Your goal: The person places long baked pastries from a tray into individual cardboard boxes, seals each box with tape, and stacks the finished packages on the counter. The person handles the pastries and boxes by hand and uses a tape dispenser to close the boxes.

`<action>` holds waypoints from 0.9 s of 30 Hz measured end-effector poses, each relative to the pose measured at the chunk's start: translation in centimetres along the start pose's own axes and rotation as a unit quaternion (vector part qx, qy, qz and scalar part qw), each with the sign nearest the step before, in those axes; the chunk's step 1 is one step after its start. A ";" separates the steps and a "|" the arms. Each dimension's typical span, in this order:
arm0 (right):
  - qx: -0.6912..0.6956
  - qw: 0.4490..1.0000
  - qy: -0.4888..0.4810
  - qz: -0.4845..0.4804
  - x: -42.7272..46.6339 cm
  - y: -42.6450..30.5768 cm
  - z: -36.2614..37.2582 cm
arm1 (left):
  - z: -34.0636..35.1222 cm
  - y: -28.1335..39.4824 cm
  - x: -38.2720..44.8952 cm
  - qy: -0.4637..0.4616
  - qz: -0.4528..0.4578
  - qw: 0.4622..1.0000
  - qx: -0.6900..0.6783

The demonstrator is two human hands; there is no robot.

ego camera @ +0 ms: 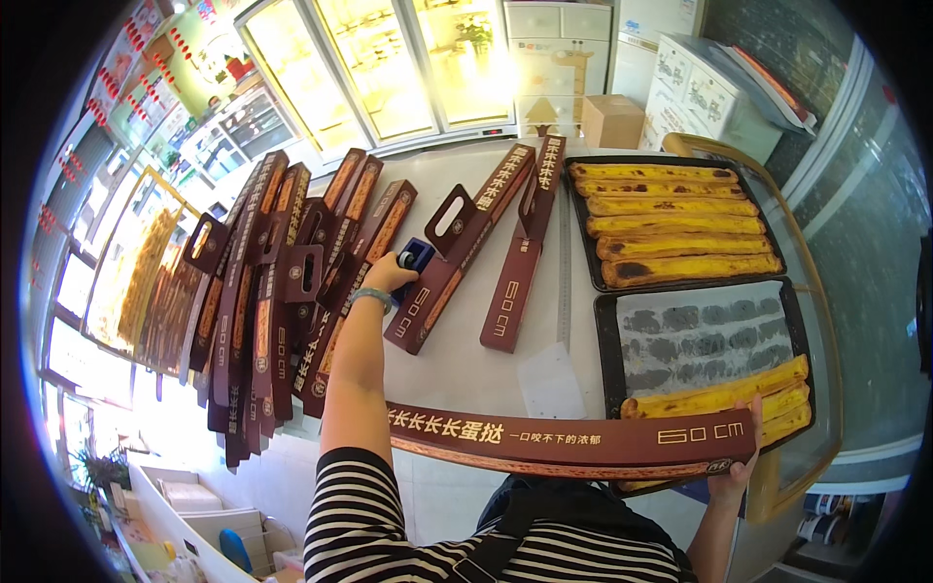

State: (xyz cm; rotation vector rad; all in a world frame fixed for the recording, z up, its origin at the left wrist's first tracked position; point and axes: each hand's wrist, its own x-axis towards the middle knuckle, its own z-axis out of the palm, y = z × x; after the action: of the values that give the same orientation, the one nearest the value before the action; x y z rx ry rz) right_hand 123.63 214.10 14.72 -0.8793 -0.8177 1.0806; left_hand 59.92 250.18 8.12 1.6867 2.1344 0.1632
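Note:
My left hand, with a bracelet at the wrist, is closed on a blue tape dispenser among long maroon cardboard boxes. My right hand grips the right end of a long maroon box, which lies level across the front of my body and passes under my left forearm. Two more boxes with carry handles, one by the dispenser and one further right, rest on the white table. Several boxes are heaped at the left. On the right, a black tray holds long yellow pastries.
A second black tray has stained baking paper and several pastries, partly hidden by the held box. A metal ruler and a white paper sheet lie mid-table. Behind stand lit glass-door cabinets and a cardboard carton.

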 end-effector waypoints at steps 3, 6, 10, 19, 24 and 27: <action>-0.006 1.000 0.010 0.002 -0.3 -0.1 0.2 | 0.6 0.9 -0.5 0.040 0.007 0.999 0.036; -0.006 1.000 0.007 -0.003 -0.3 -0.3 0.6 | -0.2 1.8 -2.0 0.104 -0.023 0.993 0.058; -0.005 1.000 0.001 -0.006 -0.6 0.2 -0.7 | -5.5 1.7 -4.4 0.154 0.004 0.986 0.062; 0.016 0.999 -0.034 -0.005 -0.3 0.5 -1.0 | -2.4 18.2 -18.4 -0.228 0.124 0.947 -0.192; 0.028 0.996 -0.083 -0.021 -0.5 0.9 -1.3 | 5.5 22.9 -19.1 -0.199 0.161 0.967 -0.008; 0.036 0.994 -0.095 -0.028 -0.8 1.0 -1.5 | 7.1 22.8 -18.3 -0.151 0.148 0.977 0.033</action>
State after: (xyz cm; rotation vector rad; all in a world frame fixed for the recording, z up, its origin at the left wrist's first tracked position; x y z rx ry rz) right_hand 124.37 213.29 13.08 -0.6968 -0.9503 1.1500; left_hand 86.58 237.56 13.97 1.9236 1.6809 -0.0763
